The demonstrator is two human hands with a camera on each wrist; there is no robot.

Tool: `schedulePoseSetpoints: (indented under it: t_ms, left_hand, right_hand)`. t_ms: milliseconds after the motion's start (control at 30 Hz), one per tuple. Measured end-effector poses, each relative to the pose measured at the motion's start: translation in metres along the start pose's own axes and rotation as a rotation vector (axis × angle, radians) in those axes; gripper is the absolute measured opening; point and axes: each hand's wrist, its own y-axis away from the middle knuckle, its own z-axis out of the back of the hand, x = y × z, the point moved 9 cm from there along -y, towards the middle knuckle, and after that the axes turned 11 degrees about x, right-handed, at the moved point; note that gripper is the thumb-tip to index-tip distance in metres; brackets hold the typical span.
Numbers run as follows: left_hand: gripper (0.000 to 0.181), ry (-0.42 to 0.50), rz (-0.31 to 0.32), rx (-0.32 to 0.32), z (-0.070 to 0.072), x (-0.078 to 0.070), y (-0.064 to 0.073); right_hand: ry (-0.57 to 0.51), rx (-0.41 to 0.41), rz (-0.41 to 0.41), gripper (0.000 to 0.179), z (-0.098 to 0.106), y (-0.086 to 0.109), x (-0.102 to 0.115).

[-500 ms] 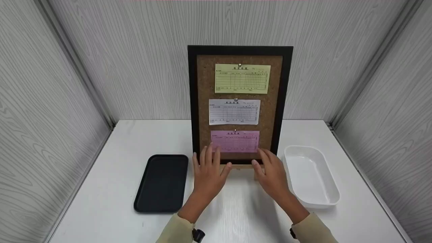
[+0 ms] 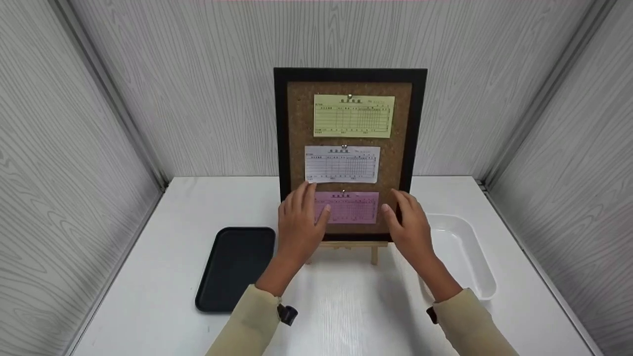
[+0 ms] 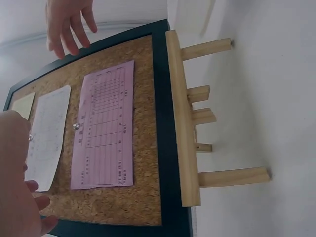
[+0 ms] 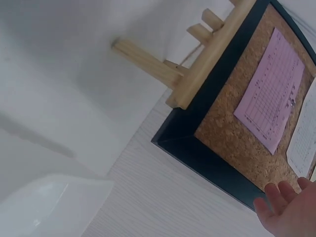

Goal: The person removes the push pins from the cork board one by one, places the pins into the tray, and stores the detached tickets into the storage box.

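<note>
A cork board [image 2: 299,113] in a black frame stands on a small wooden easel [image 2: 374,254]. Pinned to it, top to bottom, are a yellow form [image 2: 353,118], a white form [image 2: 341,165] and a pink form [image 2: 351,210], each held by a metal pushpin at its upper edge. My left hand [image 2: 299,225] is before the board's lower left, fingers extended upward and overlapping the pink form's left edge in the head view. The right hand [image 2: 409,225] is at the lower right side of the frame, fingers spread and holding nothing. The left wrist view shows both hands at opposite sides of the board.
On the white table, a black tray [image 2: 235,269] lies left of the easel. A white basin [image 2: 457,252] stands to the right, partly behind my right forearm. Grey wood-grain panels [image 2: 222,99] enclose the table at the back and both sides.
Both hands have moved up along the board and slightly apart, from near its bottom edge to the level of the pink form. The board, forms, tray and basin have stayed in place.
</note>
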Motion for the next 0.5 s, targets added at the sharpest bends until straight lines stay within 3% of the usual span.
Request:
schedulePoseSetpoints:
  t_ms: [333,500]
  left_hand:
    - [0.055,-0.031,-0.062,-0.084,0.027,-0.016,-0.037]
    - [0.050,-0.062,-0.113,-0.144,0.041,-0.028,-0.056]
  right_hand:
    - [-0.067,-0.048,0.033,0.063,0.029,-0.024,0.010]
    - [-0.092,-0.081,0.094,0.059,0.043,-0.037,0.020]
